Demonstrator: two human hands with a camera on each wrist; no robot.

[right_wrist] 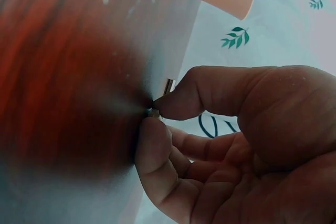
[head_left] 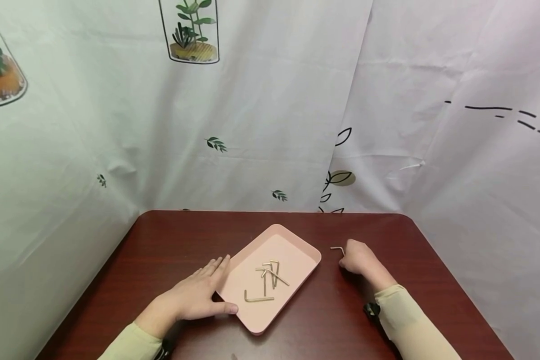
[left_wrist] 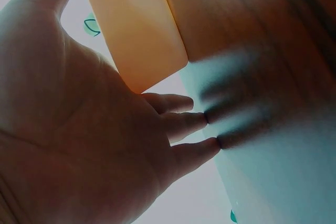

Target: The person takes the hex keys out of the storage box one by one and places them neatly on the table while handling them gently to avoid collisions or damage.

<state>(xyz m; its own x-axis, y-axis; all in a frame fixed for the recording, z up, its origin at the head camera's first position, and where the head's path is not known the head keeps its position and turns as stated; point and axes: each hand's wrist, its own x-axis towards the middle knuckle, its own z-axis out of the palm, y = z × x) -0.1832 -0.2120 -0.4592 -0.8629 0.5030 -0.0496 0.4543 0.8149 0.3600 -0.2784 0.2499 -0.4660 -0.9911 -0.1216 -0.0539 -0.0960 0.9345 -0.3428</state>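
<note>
On the dark red counter (head_left: 184, 240), a pink tray (head_left: 283, 245) was placed near the middle, turned at an angle. Inside it, five L-shaped metal keys (head_left: 265, 285) could be counted. Four of them were gathered closely, some seeming to be crossed over one another, and the lowest key (head_left: 259, 299) was laid a little apart, nearer to the front corner.

The tray was touched at its left side by the left hand (head_left: 193, 296). Its fingers were held straight and spread wide, and its thumb was rested at the tray's edge.

One more L-shaped key (head_left: 337, 248) was pinched by the right hand (head_left: 359, 257) between thumb and forefinger, low at the counter, to the right of the tray and apart from it. The bent end of this key was seen beyond the fingers, pointed toward the tray; its other part was hidden by the hand.

Both arms were covered by pale sleeves (head_left: 414, 320). Behind the counter, a white cloth (head_left: 270, 100) with printed plants was hung.
</note>
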